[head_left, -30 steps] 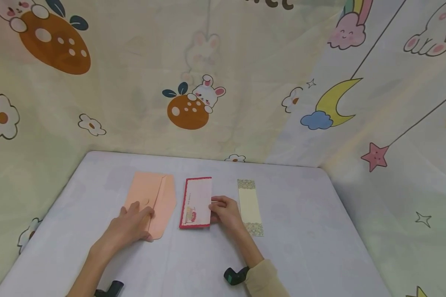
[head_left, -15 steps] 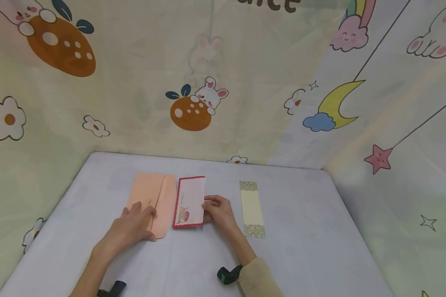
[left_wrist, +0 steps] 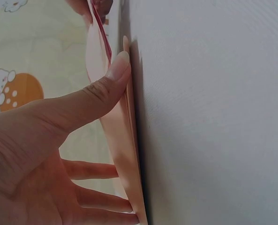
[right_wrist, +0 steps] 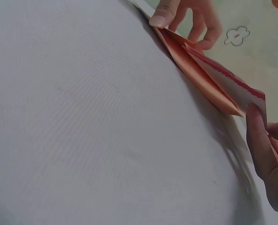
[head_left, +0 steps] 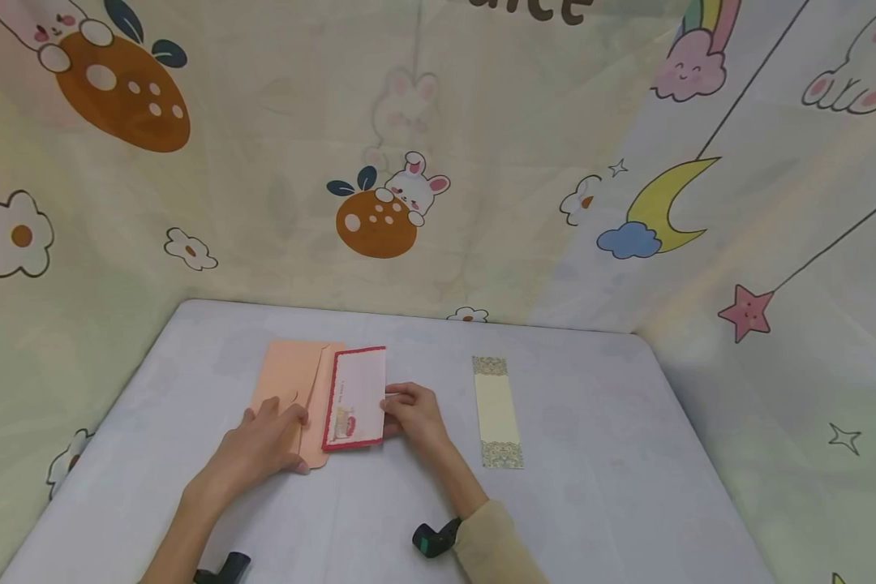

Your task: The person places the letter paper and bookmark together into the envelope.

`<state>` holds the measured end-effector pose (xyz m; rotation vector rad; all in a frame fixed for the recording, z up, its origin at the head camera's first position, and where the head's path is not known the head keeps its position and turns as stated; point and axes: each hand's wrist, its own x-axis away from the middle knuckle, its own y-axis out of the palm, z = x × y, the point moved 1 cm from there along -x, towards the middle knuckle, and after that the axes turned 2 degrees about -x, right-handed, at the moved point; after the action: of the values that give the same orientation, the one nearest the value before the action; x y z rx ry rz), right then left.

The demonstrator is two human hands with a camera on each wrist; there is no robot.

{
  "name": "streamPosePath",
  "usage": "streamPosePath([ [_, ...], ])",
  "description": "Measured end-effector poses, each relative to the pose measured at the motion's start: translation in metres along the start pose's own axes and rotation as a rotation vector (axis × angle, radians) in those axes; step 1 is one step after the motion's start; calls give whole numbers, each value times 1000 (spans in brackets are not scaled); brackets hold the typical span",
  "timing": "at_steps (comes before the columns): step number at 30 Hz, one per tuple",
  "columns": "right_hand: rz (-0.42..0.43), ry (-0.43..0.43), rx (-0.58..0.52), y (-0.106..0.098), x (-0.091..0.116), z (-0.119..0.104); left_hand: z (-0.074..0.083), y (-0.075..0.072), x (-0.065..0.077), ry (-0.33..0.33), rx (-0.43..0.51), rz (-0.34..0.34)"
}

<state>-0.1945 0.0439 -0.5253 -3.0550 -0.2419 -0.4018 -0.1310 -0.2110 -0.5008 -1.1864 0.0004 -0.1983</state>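
A peach envelope lies on the left of the table, its flap unfolded to the right. My left hand rests on it with spread fingers, the thumb at its near edge. Between thumb and fingers, my right hand pinches the right edge of a folded white greeting card with a red border and a small printed picture. In the head view the card overlaps the flap. From the right wrist, the envelope's mouth gapes a little, and the card's leading corner is at it, tilted above the flap.
A cream paper strip with patterned ends lies to the right of my right hand. The white table backs onto a cartoon-printed cloth wall. Black wrist devices sit on both forearms.
My right hand has moved left with the greeting card, from beside the envelope to over its flap. The left hand stays on the envelope. The head view has shifted slightly.
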Motion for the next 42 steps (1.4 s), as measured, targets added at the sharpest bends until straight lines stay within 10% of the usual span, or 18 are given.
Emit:
streamPosePath([
  [42,-7,-33,8,51,-11,3,2,0,-1,-4,-28,-1],
])
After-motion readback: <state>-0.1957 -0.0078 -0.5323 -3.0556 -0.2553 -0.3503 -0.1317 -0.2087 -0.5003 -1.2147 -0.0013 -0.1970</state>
